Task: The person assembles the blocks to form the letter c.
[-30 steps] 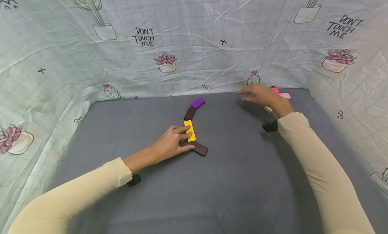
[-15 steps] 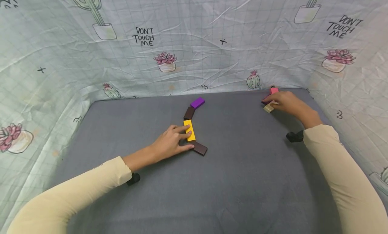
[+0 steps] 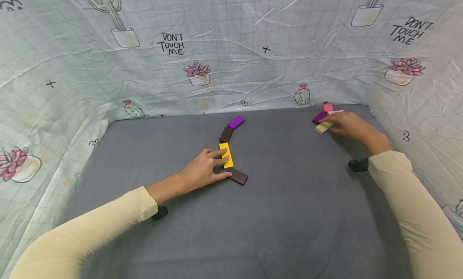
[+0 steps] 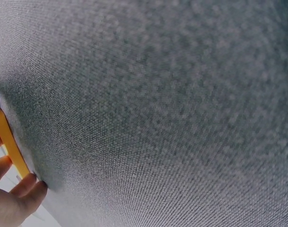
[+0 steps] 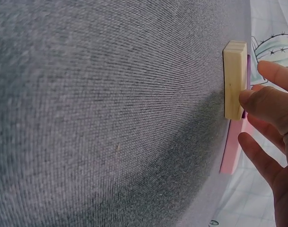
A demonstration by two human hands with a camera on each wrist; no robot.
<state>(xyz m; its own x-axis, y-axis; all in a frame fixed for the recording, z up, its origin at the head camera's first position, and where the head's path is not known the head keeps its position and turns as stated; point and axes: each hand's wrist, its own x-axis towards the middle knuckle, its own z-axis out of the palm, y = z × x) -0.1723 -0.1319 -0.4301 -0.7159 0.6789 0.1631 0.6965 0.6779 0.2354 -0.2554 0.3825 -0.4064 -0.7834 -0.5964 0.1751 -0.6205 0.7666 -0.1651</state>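
In the head view, my left hand [image 3: 203,170] lays its fingertips on a yellow block [image 3: 228,160], with the thumb at the edge of a dark brown block [image 3: 238,177]. Another dark brown block [image 3: 226,134] and a purple block [image 3: 236,122] continue the curved row behind. At the far right, my right hand [image 3: 350,125] reaches over a small cluster. The right wrist view shows its thumb against a plain wooden block [image 5: 233,78], fingers spread; a firm grip is not visible. Beside that lie a dark purple block [image 3: 320,117], a pink block [image 5: 231,146] and a red-pink block [image 3: 327,107].
A grey cloth-covered table [image 3: 275,214] lies under everything. Cactus-printed fabric [image 3: 231,70] walls in its back and sides. A black wrist camera [image 3: 358,165] sits below the right wrist, another black wrist camera [image 3: 160,213] below the left.
My right hand has moved right from the back of the table to the block cluster, then shifted slightly further right, uncovering more of the dark purple block. My left hand stays put.
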